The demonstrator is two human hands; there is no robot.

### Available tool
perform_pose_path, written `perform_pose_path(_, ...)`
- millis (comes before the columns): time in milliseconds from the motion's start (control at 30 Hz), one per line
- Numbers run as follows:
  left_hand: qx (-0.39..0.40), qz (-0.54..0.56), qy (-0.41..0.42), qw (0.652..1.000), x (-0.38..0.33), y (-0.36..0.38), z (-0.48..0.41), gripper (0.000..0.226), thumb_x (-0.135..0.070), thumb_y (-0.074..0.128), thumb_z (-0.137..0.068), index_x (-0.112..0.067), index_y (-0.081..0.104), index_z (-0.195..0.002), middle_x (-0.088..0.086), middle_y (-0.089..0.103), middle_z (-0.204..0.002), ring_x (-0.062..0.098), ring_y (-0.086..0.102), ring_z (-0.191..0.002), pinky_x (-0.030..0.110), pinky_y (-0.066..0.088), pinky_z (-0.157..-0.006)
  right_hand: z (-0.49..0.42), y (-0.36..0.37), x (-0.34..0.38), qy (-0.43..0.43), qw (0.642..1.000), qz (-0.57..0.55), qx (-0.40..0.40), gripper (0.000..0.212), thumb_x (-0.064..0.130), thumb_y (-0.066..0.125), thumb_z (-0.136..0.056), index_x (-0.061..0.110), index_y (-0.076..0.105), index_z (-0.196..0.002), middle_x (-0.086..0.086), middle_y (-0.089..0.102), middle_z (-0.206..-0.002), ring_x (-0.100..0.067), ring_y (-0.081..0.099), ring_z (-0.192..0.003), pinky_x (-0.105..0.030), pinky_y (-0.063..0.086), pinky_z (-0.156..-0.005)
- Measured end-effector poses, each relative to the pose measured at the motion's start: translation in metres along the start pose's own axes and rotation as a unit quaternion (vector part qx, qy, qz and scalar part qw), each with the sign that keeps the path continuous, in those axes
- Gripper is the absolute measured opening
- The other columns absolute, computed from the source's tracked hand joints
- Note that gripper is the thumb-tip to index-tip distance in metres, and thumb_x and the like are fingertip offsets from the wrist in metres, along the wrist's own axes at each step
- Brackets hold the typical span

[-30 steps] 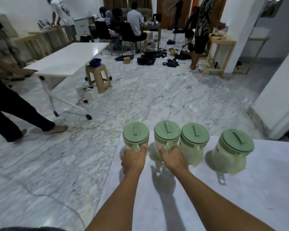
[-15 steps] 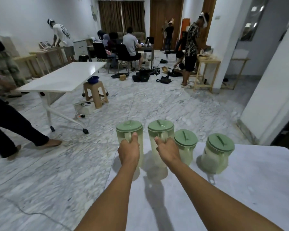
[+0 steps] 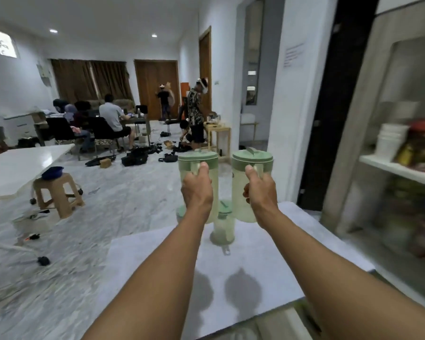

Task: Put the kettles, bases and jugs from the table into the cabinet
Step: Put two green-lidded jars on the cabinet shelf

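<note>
table (image 3: 268,266) near half bare | jug (image 3: 223,227) blocks far edge | cabinet (image 3: 400,168) shelf crowded

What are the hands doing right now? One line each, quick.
Left hand: closed on the handle of the left jug, lifted off the table.
Right hand: closed on the handle of the right jug, also lifted.

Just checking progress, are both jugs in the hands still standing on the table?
No, the left hand and right hand hold their jugs lifted above the table.

left hand (image 3: 197,192) gripping a green-lidded jug (image 3: 198,168), right hand (image 3: 260,192) gripping another jug (image 3: 241,187), both raised above the table (image 3: 280,266)
</note>
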State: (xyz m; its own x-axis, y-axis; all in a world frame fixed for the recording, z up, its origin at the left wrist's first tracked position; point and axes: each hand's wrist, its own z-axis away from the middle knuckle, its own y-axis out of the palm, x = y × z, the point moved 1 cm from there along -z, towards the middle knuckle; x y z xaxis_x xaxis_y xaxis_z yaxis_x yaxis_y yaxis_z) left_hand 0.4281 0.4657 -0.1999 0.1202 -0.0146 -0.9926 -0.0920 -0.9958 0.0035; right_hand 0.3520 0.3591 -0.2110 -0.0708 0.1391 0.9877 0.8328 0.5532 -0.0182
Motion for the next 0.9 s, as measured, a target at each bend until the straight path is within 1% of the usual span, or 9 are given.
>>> perform_pose_path(100,0.071,0.032,0.026,0.997,-0.026,0.068,0.047,0.048,-0.050,0.046,-0.092,-0.006,0.066,-0.096,0.009,0.069,-0.089,0.027,0.064,-0.081,0.037,0.050,-0.071,-0.005,-0.086,0.018,-0.016,0.996,0.007,-0.085,0.052,0.064,0.051,-0.074,0.020,0.061,-0.099,-0.002,0.063,-0.087,-0.027,0.060,-0.085,-0.053,0.052,-0.091)
perform_pose_path(200,0.145,0.049,0.041,0.987,-0.052,0.139,0.105,0.049,-0.049,0.046,-0.090,-0.005,0.068,-0.092,0.008,0.069,-0.084,0.026,0.061,-0.074,0.031,0.040,-0.063,-0.008,-0.177,0.036,-0.027,0.983,0.026,-0.178,0.062,0.068,0.047,-0.068,0.017,0.062,-0.102,-0.010,0.069,-0.094,-0.035,0.067,-0.093,-0.054,0.054,-0.091)
perform_pose_path(300,0.214,0.064,0.050,0.974,-0.074,0.208,0.171,0.054,-0.052,0.045,-0.088,-0.004,0.069,-0.095,0.012,0.071,-0.091,0.030,0.064,-0.082,0.035,0.046,-0.069,-0.004,-0.271,0.058,-0.045,0.961,0.033,-0.270,0.066,0.066,0.047,-0.071,0.013,0.063,-0.106,-0.013,0.071,-0.102,-0.038,0.067,-0.099,-0.051,0.053,-0.090)
perform_pose_path(433,0.298,0.096,0.062,0.948,-0.099,0.297,0.269,0.050,-0.051,0.046,-0.088,-0.006,0.069,-0.093,0.014,0.071,-0.092,0.032,0.066,-0.087,0.041,0.051,-0.079,0.005,-0.403,0.074,-0.068,0.922,0.054,-0.377,0.054,0.055,0.051,-0.087,0.009,0.064,-0.112,-0.015,0.070,-0.111,-0.034,0.064,-0.102,-0.041,0.050,-0.090)
perform_pose_path(567,0.370,0.126,0.063,0.918,-0.115,0.386,0.368,0.053,-0.055,0.047,-0.084,-0.008,0.069,-0.093,0.012,0.072,-0.093,0.032,0.067,-0.090,0.044,0.054,-0.085,0.016,-0.527,0.087,-0.093,0.890,0.084,-0.438,0.062,0.062,0.045,-0.081,0.009,0.060,-0.109,-0.016,0.069,-0.110,-0.036,0.065,-0.100,-0.049,0.052,-0.091)
perform_pose_path(667,0.417,0.148,0.054,0.895,-0.123,0.440,0.437,0.045,-0.052,0.047,-0.089,-0.012,0.068,-0.087,0.010,0.071,-0.088,0.030,0.067,-0.085,0.043,0.054,-0.080,0.023,-0.613,0.088,-0.097,0.867,0.106,-0.476,0.059,0.062,0.046,-0.084,0.009,0.059,-0.108,-0.016,0.069,-0.108,-0.035,0.066,-0.098,-0.043,0.052,-0.085)
perform_pose_path(733,0.416,0.166,0.033,0.893,-0.127,0.471,0.475,0.046,-0.049,0.047,-0.092,-0.008,0.067,-0.094,0.010,0.070,-0.092,0.030,0.066,-0.087,0.041,0.053,-0.078,0.027,-0.663,0.082,-0.089,0.857,0.118,-0.493,0.057,0.060,0.047,-0.087,0.009,0.059,-0.109,-0.016,0.069,-0.107,-0.035,0.066,-0.096,-0.038,0.049,-0.080)
perform_pose_path(833,0.366,0.188,0.004,0.911,-0.134,0.501,0.521,0.040,-0.043,0.046,-0.097,-0.005,0.059,-0.104,0.007,0.064,-0.094,0.026,0.060,-0.083,0.032,0.045,-0.073,0.029,-0.719,0.064,-0.076,0.845,0.124,-0.515,0.064,0.064,0.045,-0.082,0.008,0.059,-0.110,-0.019,0.069,-0.108,-0.036,0.067,-0.095,-0.044,0.052,-0.082)
perform_pose_path(900,0.343,0.188,0.009,0.920,-0.136,0.515,0.547,0.037,-0.040,0.044,-0.100,-0.005,0.052,-0.107,0.007,0.060,-0.094,0.024,0.057,-0.081,0.032,0.044,-0.069,0.023,-0.747,0.050,-0.063,0.839,0.116,-0.527,0.069,0.065,0.044,-0.079,0.006,0.059,-0.111,-0.020,0.069,-0.108,-0.034,0.066,-0.092,-0.044,0.050,-0.081)
